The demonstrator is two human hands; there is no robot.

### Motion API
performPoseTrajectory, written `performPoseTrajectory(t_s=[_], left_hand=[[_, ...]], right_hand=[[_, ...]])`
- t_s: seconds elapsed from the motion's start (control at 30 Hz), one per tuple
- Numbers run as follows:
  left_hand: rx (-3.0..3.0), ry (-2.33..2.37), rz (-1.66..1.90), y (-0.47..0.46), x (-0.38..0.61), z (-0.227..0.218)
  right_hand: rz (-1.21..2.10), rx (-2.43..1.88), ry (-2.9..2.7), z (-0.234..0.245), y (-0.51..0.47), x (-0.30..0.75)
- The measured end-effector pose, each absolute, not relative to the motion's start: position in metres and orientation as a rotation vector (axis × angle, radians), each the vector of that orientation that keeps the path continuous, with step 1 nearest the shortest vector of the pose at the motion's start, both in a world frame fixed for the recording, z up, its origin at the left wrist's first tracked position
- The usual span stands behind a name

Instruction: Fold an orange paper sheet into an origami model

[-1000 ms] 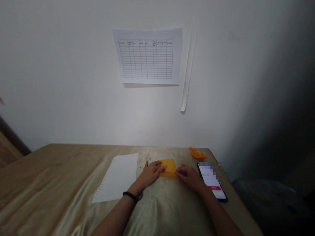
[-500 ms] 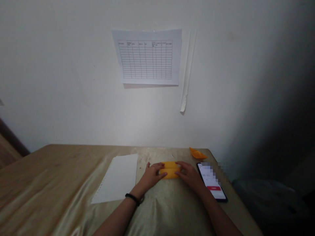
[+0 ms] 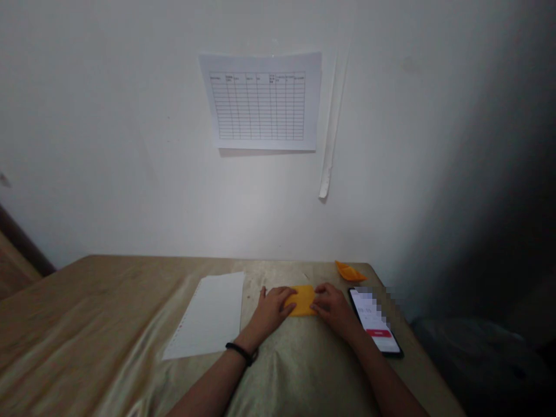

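A folded piece of yellow paper (image 3: 303,301) lies on the cloth-covered surface between my hands, its upper face plain with no seam showing. My left hand (image 3: 274,307), with a black band at the wrist, grips the paper's left side, thumb and fingers resting on it. At the right edge, my right hand (image 3: 333,307) holds the paper with bent fingers and thumb; the fingertips partly hide that edge. An orange folded paper boat (image 3: 350,272) sits beyond my right hand.
Left of my hands lies a white sheet with a perforated edge (image 3: 208,318). A phone with a lit screen (image 3: 376,324) is right of my right forearm. A printed table sheet (image 3: 264,101) and a hanging paper strip (image 3: 330,145) are on the wall behind the covered surface (image 3: 108,324).
The yellow paper showed two flaps meeting at a middle line; now its face is plain. My left hand has shifted slightly right, and the fingers of my right hand have drawn in.
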State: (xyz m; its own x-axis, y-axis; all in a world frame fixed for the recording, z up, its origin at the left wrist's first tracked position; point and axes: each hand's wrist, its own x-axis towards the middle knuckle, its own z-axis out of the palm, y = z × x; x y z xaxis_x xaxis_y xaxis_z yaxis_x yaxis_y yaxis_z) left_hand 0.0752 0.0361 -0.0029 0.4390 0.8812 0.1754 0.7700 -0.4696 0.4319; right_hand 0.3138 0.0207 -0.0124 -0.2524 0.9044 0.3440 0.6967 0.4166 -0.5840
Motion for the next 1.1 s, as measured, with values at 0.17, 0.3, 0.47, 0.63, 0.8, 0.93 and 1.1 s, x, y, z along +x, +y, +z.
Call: performPoseTrajectory(t_s=[0.17, 0.3, 0.47, 0.63, 0.8, 0.93, 1.1], left_hand=[[2.452, 1.406, 0.535, 0.0371, 0.0727, -0.005], [2.486, 1.393, 0.543, 0.0361, 0.0694, -0.0053], [2.539, 1.412, 0.533, 0.0349, 0.0701, -0.003], [2.541, 1.426, 0.502, 0.0359, 0.0734, -0.0007], [2.57, 1.425, 0.519, 0.0366, 0.0736, -0.0011], [2.574, 1.428, 0.56, 0.0375, 0.0725, -0.0031], [2.597, 1.442, 0.596, 0.0405, 0.0736, -0.0064]], right_hand=[[0.351, -1.437, -2.08, -0.0119, 0.0158, 0.3134], [0.33, -1.456, -2.104, -0.0089, 0.0126, 0.3126], [0.309, -1.483, -2.099, -0.013, 0.014, 0.3119], [0.3, -1.533, -2.106, -0.0164, 0.0153, 0.3118], [0.3, -1.573, -2.14, -0.0162, 0.0144, 0.3112], [0.284, -1.592, -2.058, -0.0168, 0.0167, 0.31], [0.273, -1.55, -1.968, -0.0161, 0.019, 0.308]])
